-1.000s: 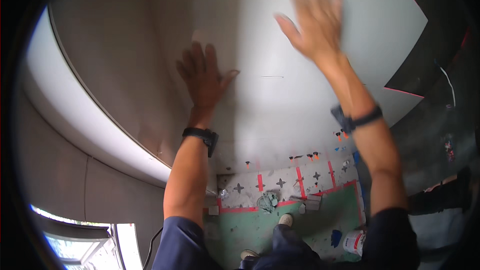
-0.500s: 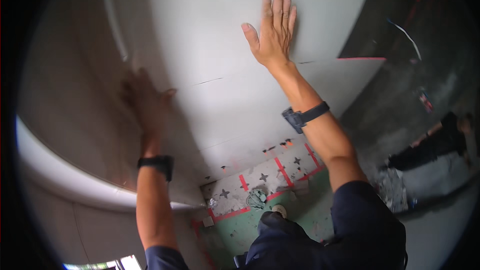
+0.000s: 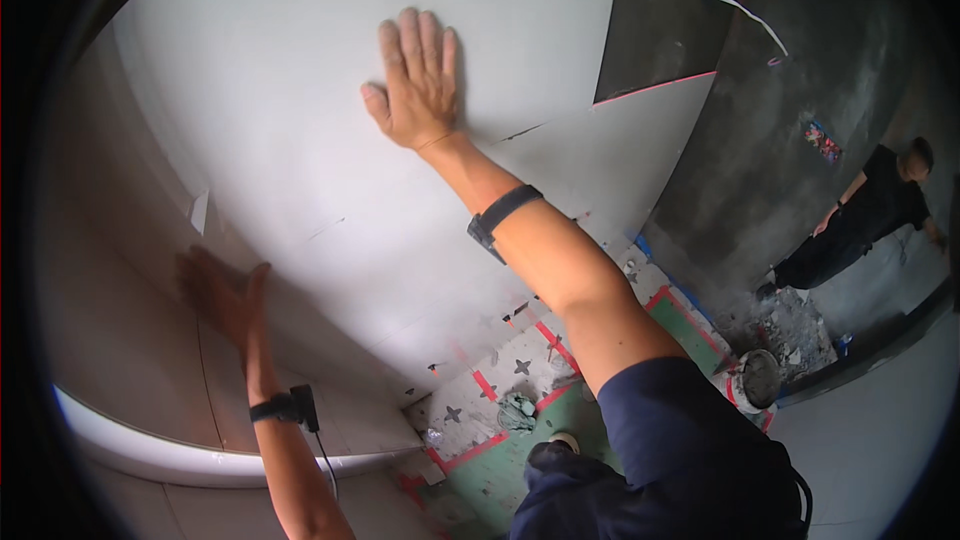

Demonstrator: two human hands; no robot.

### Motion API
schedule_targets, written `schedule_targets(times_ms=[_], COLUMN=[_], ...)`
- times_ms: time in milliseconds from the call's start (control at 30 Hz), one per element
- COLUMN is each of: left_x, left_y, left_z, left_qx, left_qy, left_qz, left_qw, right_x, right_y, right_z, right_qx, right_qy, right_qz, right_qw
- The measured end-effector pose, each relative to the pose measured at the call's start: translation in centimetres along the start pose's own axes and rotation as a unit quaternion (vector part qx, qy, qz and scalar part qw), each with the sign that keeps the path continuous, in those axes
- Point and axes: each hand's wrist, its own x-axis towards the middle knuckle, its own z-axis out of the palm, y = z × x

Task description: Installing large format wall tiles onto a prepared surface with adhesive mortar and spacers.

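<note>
My right hand [image 3: 420, 100] lies flat, fingers up and thumb apart, against a large pale wall tile [image 3: 300, 110]. A thin dark joint line [image 3: 520, 132] runs to the right of its wrist. Further left and lower, my left hand [image 3: 225, 300] is spread, thumb out, against or close to the shaded adjoining wall [image 3: 130, 310]; it is slightly blurred, and I cannot tell whether the whole palm touches. Neither hand holds anything. Each wrist wears a black band, and a thin cable hangs from the left one.
A white ledge [image 3: 200, 458] curves below my left arm. Red tape and a grey-green rag [image 3: 517, 412] lie on the green floor [image 3: 480, 485]. At right are a dark unfinished wall [image 3: 670, 20], a loose cable [image 3: 750, 12], a bucket [image 3: 757, 380], rubble [image 3: 795, 330] and another person [image 3: 870, 205].
The view has turned, bringing more of the right side and the other person into sight. My left hand has moved down along the wall. My right hand stays flat on the tile.
</note>
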Motion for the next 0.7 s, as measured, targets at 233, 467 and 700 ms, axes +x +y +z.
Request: schedule_targets(times_ms=[233,467,700], left_x=[-4.2,-5.3,-6.6], left_y=[-5.7,-1.6,-7.7], left_z=[5.8,3.3,6.7], left_qx=[-0.048,-0.335,0.042], left_qy=[0.089,-0.129,0.090], left_qz=[-0.110,-0.367,-0.103], left_qw=[0.989,0.858,0.990], right_x=[0.6,-1.5,-1.1], right_y=[-0.8,0.6,-0.2], right_z=[-0.1,-0.2,0.5], right_qx=[0.033,0.020,0.008], right_qy=[0.004,0.017,0.019], right_qz=[0.020,-0.040,-0.056], right_qw=[0.999,0.999,0.998])
